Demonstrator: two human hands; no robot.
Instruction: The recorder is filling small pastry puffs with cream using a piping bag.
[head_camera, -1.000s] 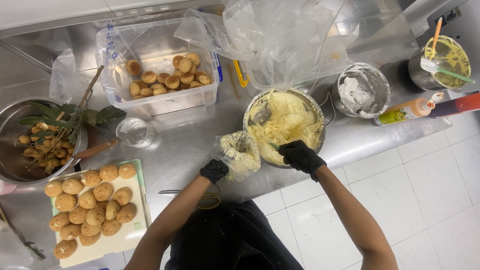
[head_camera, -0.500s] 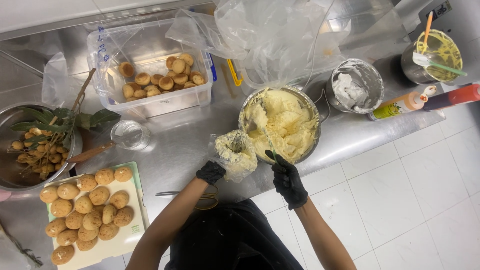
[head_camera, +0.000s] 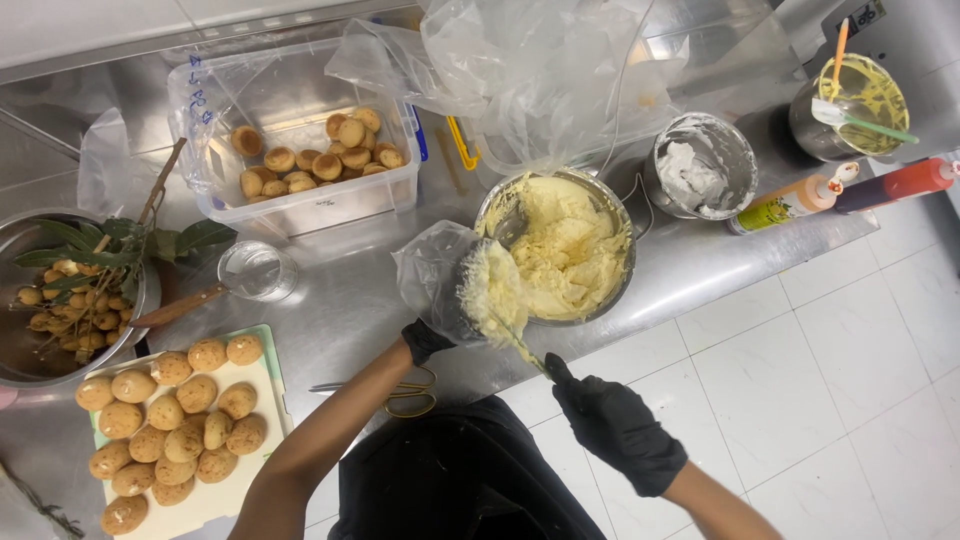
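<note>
While the left hand (head_camera: 425, 340) grips a cream-filled piping bag (head_camera: 455, 285), the right hand (head_camera: 615, 425) clasps a spatula (head_camera: 520, 340) beside the cream bowl (head_camera: 615, 215).

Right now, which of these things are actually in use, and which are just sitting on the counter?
In use: clear plastic piping bag, slim spatula, steel bowl of pale yellow cream, left hand, right hand.

Lying about: gold-handled scissors, orange squeeze bottle, small empty glass.

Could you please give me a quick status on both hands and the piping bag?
Left hand grips piping bag, open. Right hand holds spatula, scraping cream in. Cream bowl alongside; nothing in the way.
</note>
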